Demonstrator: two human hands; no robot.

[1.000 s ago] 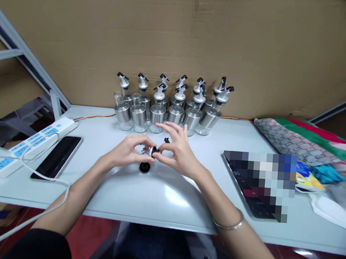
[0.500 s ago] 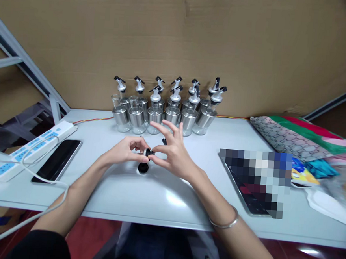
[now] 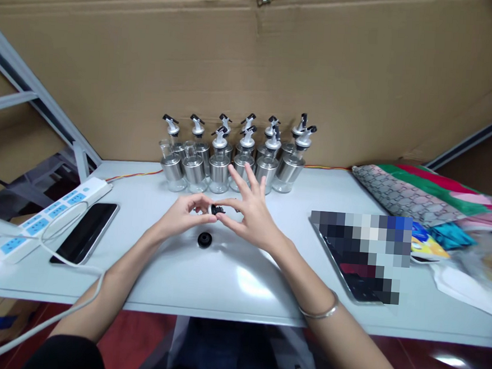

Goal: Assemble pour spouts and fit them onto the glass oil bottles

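Between my hands is a small silver and black pourer top (image 3: 215, 210), held above the table. My left hand (image 3: 185, 213) pinches its silver part between thumb and fingers. The thumb and index finger of my right hand (image 3: 250, 215) close on its black end, while the other fingers are spread. On the table just below lies a round black cap (image 3: 204, 240). Behind my hands stand several glass bottles with steel bands (image 3: 219, 170). Most carry silver and black pourers (image 3: 248, 135); two at the front left have open necks (image 3: 189, 148).
A white power strip (image 3: 56, 210) with a cable and a black phone (image 3: 86, 232) lie at the left. On the right are a partly pixelated tablet (image 3: 349, 270), a patterned cloth (image 3: 409, 196) and plastic packets (image 3: 429, 242). Cardboard (image 3: 254, 61) stands behind the table (image 3: 221, 295).
The view has shifted slightly. The pourer top is tilted differently between my hands, and its black end shows more. My right hand's raised fingers have moved a little.
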